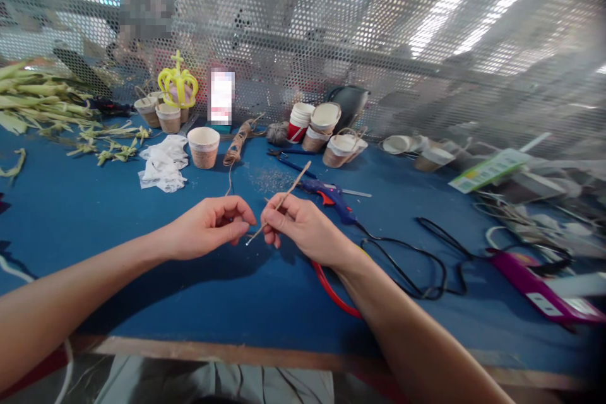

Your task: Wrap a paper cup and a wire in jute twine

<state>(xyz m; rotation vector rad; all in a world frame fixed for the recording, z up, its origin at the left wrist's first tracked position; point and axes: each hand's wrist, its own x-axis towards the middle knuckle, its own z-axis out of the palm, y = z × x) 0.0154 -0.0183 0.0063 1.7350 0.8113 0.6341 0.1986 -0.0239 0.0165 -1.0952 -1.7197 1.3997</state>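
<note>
Between the thumb and fingers of my right hand (296, 218) is a short stiff length of twine (297, 182). It slants from upper right to lower left, and its lower tip looks pale and shiny. My left hand (218, 224) is close beside it, fingers curled and thumb pressed in. A thin strand runs from the twine bundle (239, 142) down behind my left hand and seems to be pinched there; the fingers partly hide it. Just beyond my right hand lies a blue hot glue gun (331, 196). A twine-wrapped paper cup (203, 148) stands past my left hand.
Crumpled white cloth (165, 163), pliers (284, 158) and more wrapped cups (341, 148) sit toward the back. Dried husks (42, 95) lie at far left. A black cable (426, 252) and a purple power strip (534, 284) occupy the right. Perforated metal mesh (293, 31) rises behind.
</note>
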